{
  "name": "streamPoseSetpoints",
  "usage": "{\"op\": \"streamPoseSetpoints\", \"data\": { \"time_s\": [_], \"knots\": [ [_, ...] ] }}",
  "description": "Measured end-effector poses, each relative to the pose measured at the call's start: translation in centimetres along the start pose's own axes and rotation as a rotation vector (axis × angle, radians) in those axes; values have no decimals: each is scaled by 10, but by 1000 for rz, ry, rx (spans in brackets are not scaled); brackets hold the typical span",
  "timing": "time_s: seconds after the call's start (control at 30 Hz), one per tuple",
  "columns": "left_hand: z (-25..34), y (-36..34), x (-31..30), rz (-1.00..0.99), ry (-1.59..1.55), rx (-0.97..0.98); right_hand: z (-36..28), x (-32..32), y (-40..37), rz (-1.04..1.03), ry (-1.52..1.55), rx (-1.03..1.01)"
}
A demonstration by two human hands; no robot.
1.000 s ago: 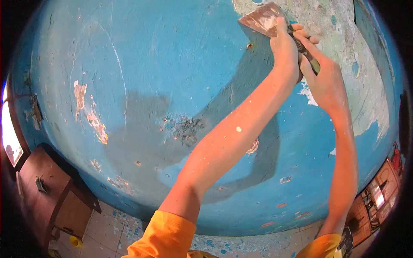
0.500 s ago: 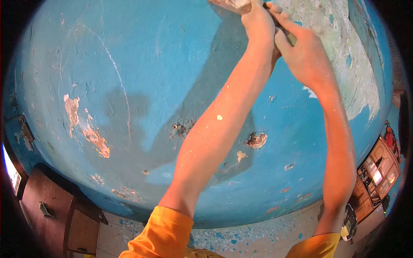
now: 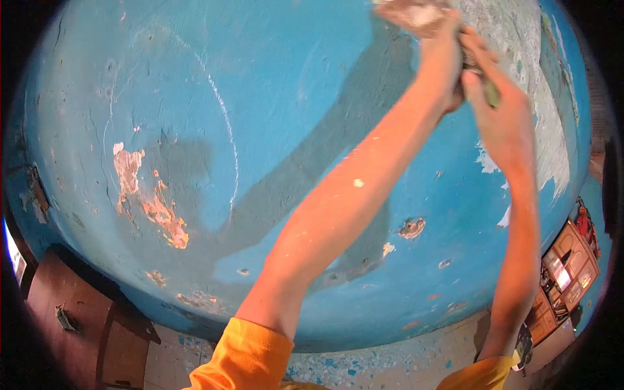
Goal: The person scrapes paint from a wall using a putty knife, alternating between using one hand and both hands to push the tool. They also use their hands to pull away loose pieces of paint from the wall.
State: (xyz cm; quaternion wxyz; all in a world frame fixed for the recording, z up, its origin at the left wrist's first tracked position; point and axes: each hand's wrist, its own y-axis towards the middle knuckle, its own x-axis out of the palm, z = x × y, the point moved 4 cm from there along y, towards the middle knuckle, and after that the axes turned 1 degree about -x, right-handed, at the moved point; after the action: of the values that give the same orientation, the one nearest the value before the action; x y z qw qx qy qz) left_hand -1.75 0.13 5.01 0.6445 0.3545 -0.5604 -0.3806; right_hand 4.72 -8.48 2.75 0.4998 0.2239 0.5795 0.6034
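Note:
High on a blue painted wall, both my hands are closed around one scraper. Its broad, dusty blade juts out to the left at the top edge of the view, over the paint. My left hand grips close behind the blade and hides where it joins the handle. Lower and to the right, my right hand wraps the handle, of which a dark and greenish stretch shows. Beside the hands lies a bare grey-white patch with ragged paint edges. Some motion blur softens both hands.
Reddish chipped spots and a small hole mark the wall. Blue and white paint flakes litter the tiled floor. A brown wooden desk stands at lower left, a wooden cabinet at right.
Both hands and the scraper now appear further right and a little lower in the picture. The wall marks have shifted the same way as the camera turned. Both grips stay closed.

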Motion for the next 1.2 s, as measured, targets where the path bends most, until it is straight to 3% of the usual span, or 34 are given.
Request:
{"op": "streamPoseSetpoints", "data": {
  "time_s": [0.1, 0.2, 0.27, 0.37, 0.43, 0.53, 0.6, 0.67, 0.8, 0.87, 0.93, 1.0, 1.1, 1.2],
  "knots": [
    [-42, 17, 8, -138, -45, -110, 20, -19, -3, 46, -135, 7],
    [-54, 19, 6, -52, -123, -61, 29, -27, 0, 3, -267, 22],
    [-53, 24, 6, -105, -162, -58, 31, -27, 4, -36, -293, 46],
    [-47, 23, -1, 14, -131, -17, 38, -20, 11, -106, -195, 70],
    [-50, 22, 4, 69, -142, 60, 48, -23, 12, -33, -247, -120],
    [-64, 39, -8, 56, -59, 76, 53, -27, 16, -50, -226, -164],
    [-58, 29, -2, 86, -51, 164, 64, -26, 12, -95, -232, -100],
    [-59, 21, -7, 139, -5, 21, 61, -22, 4, -121, -93, -43],
    [-36, 16, -33, 194, 85, 168, 54, 12, 8, -169, -62, -59],
    [-29, 21, -41, 345, 227, 117, 44, 13, 14, -218, -86, 34],
    [-43, 24, -37, 219, 152, 145, 45, -3, 4, -164, -85, -17],
    [-60, 10, -11, -32, -52, 67, 51, -18, -10, -124, -93, -75],
    [-107, 3, -11, 77, -62, -26, 80, -35, -32, -122, -190, 43],
    [-108, 5, -21, 118, -72, -33, 95, -17, -32, -122, -126, 88]
  ]
}}
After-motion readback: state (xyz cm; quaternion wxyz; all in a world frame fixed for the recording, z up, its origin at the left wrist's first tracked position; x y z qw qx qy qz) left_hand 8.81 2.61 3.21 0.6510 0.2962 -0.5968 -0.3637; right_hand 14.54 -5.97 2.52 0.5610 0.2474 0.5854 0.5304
